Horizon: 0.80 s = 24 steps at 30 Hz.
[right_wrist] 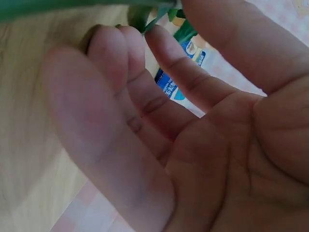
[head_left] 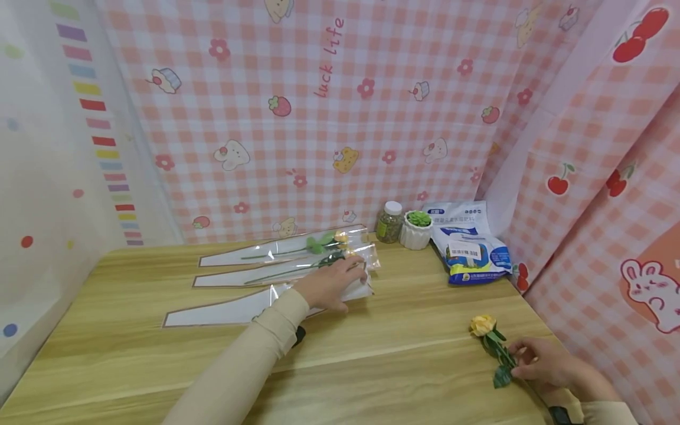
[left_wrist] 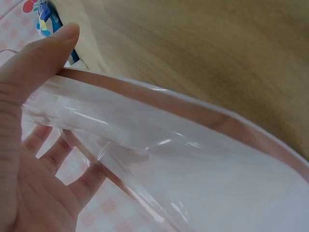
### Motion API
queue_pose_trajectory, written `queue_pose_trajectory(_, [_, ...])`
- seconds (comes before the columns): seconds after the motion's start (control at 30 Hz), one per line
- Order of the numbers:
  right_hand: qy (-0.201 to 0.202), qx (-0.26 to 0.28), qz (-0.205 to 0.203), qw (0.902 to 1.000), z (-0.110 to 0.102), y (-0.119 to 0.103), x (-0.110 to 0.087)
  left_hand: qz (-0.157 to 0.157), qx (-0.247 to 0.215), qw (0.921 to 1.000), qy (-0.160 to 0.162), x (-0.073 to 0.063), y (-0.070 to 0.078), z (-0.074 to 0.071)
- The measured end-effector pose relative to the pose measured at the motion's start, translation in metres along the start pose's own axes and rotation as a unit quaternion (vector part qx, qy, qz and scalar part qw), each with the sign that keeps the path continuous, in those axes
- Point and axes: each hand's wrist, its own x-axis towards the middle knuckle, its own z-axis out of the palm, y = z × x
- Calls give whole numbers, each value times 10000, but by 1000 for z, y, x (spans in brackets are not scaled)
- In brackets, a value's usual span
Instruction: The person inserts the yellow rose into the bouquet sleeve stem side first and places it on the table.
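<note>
My left hand (head_left: 332, 283) grips the wide end of the nearest flower sleeve (head_left: 212, 313), a white-and-clear wrapper with a brown border. In the left wrist view, the thumb lies at one edge of this sleeve (left_wrist: 217, 164) and the fingers at the other, with the clear film bulging between. At the right, my right hand (head_left: 547, 366) holds a yellow rose (head_left: 483, 326) by its green stem, its bloom pointing away from me. The right wrist view shows the stem (right_wrist: 72, 8) crossing above the fingers; where it is pinched is partly hidden.
Beyond the left hand lie two more sleeves, a middle one (head_left: 212, 280) and a far one (head_left: 215, 259), each with a rose inside. A white-capped jar (head_left: 390, 224), a potted succulent (head_left: 417, 233) and blue-and-white packets (head_left: 473, 260) stand near the back wall.
</note>
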Motion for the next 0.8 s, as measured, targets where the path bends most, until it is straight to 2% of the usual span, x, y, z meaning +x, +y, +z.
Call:
queue_pose_trajectory(0.07, [-71,-35,-84,9999,0,0,1,6,20,10000,-7,0,1,0])
queue_pose_trajectory(0.2, [-126,-72,25,9999,2,-3,2,51,75,10000,-30,0,2,-1])
queue_pose_trajectory(0.43, [102,159,719,9972,2,-19,-1,13,130,9999,-20,0,1,0])
queue_pose_trajectory(0.6, [277,121,952,9950,-3,-27,-1,24,126,9999,-24,0,-1,1])
queue_pose_trajectory(0.7, [226,15,818,9964,-8,-28,-2,50,145,9999,-14,1,-2,2])
queue_pose_trajectory(0.8, [146,-77,489,9987,-14,-32,-2,48,168,9998,6,1,-3,4])
